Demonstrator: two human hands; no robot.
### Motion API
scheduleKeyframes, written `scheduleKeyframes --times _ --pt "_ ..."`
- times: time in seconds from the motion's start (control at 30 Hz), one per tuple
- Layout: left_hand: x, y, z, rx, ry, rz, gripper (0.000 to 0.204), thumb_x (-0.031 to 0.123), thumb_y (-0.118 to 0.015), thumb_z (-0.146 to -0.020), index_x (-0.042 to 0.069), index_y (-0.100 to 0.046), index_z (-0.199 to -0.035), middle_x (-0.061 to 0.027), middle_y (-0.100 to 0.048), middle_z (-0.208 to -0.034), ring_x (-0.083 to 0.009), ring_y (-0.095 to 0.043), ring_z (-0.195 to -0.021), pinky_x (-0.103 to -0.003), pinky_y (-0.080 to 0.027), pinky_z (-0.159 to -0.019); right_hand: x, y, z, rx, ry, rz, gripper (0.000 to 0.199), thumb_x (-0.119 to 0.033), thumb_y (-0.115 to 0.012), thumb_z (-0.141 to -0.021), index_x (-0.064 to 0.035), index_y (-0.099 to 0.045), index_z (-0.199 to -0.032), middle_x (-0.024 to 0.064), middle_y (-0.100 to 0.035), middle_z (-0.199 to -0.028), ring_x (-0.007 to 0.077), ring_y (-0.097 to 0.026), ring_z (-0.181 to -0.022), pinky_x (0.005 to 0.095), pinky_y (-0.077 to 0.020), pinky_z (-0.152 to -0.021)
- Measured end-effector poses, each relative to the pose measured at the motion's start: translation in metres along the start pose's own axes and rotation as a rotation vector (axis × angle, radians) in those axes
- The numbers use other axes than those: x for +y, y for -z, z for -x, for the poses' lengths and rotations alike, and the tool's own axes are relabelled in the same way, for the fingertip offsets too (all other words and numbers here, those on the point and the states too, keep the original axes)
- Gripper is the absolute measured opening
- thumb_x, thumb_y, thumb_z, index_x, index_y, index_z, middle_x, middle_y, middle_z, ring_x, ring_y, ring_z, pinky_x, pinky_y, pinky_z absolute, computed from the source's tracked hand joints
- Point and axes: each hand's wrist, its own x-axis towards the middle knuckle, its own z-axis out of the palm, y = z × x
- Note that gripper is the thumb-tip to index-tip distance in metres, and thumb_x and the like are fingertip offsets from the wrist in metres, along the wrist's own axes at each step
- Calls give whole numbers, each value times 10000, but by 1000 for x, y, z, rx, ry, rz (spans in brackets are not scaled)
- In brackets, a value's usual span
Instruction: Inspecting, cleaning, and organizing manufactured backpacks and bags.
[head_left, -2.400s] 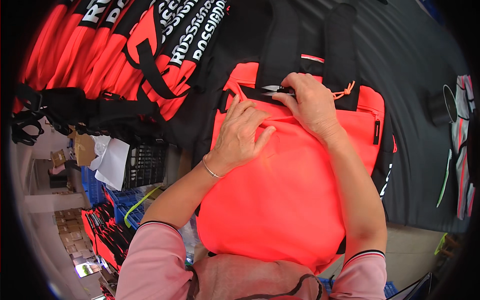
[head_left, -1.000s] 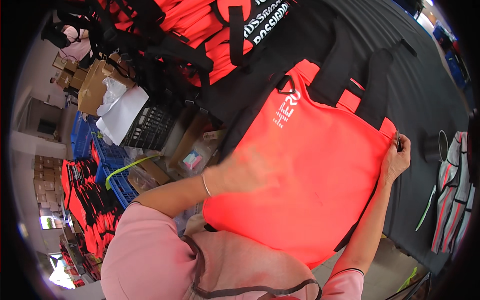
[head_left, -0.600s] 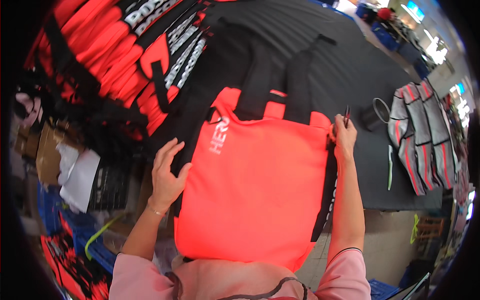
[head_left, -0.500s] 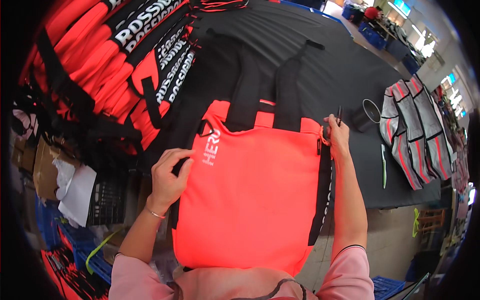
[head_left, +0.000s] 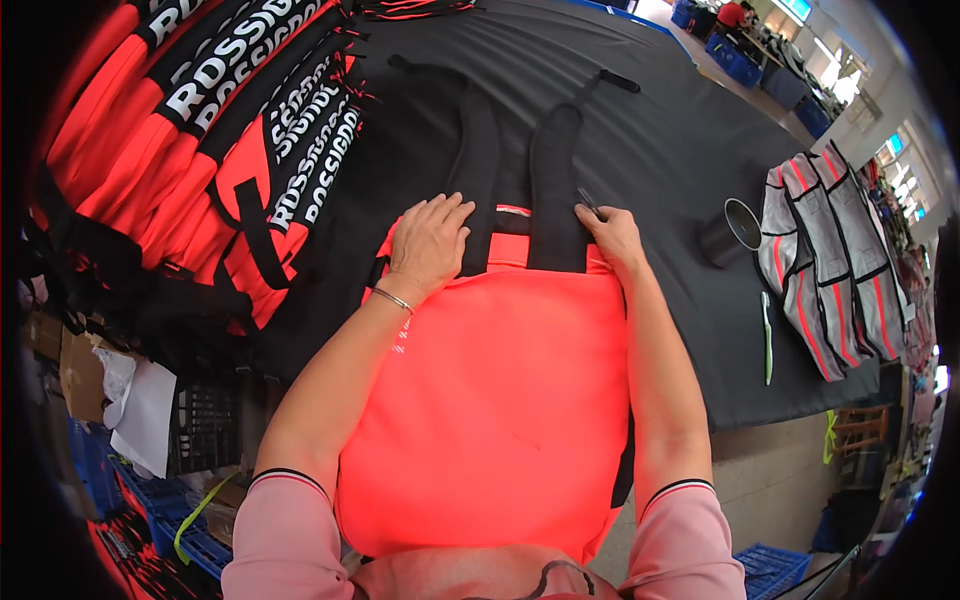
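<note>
Tool in right hand (head_left: 612, 235) unclear

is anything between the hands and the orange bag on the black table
Nothing visible. The left hand lies flat on the top edge of the bright orange fabric bag, beside its black straps. The right hand rests on the bag's top right corner, pinching a small dark tool.

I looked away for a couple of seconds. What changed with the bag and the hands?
The orange bag was turned over and now lies flat on the black table, straps away from the person. The left hand went from its left edge to pressing its top beside the straps. The right hand stays at the top right corner, holding a small dark tool.
</note>
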Motion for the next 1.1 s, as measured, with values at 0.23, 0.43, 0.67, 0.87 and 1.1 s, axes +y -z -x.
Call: scheduleKeyframes --times 0.23,0.43,0.67,0.87,1.1 --pt "9 10 -29 -53 221 237 356 234 -649 -896 51 -649 -1202 -121 -666 -1210 -276 -576 -1199 -398 -403 -1052 -43 33 8 -211 109 -576 214 -178 -723 -852 -10 -637 -750 -45 -544 -670 49 -462 -624 256 -370 -560" --pt "5 58 -109 84 914 1513 707 413 -697 -896 -96 -500 -1345 -192 -639 -1236 -255 -627 -1129 -373 -435 -1023 -61 43 100 -137 504 -554 139 -87 -704 -860 10 -623 -802 -35 -505 -633 39 -436 -600 238 -390 -554" --pt "53 132 -103 -14 420 1447 617 186 -763 -838 -82 -511 -1334 -124 -646 -1158 -144 -636 -950 -264 -547 -782 -60 72 175 -170 424 -581 99 30 -663 -871 -9 -694 -957 -20 -623 -753 45 -548 -667 216 -455 -613" --pt "129 138 33 -558 327 1584 400 170 -712 -887 -32 -607 -1216 -15 -667 -1067 -90 -606 -947 -262 -505 -864 -64 106 207 -15 353 -768 124 -89 -701 -905 17 -647 -868 -54 -526 -694 25 -430 -644 211 -379 -579" --pt "142 153 106 -243 19 1017 279 125 -801 -763 12 -724 -1007 -101 -627 -1183 -184 -567 -1022 -343 -499 -904 -33 59 257 -485 -71 -1195 189 -218 -729 -880 -54 -643 -842 -45 -567 -693 19 -445 -549 223 -329 -498"
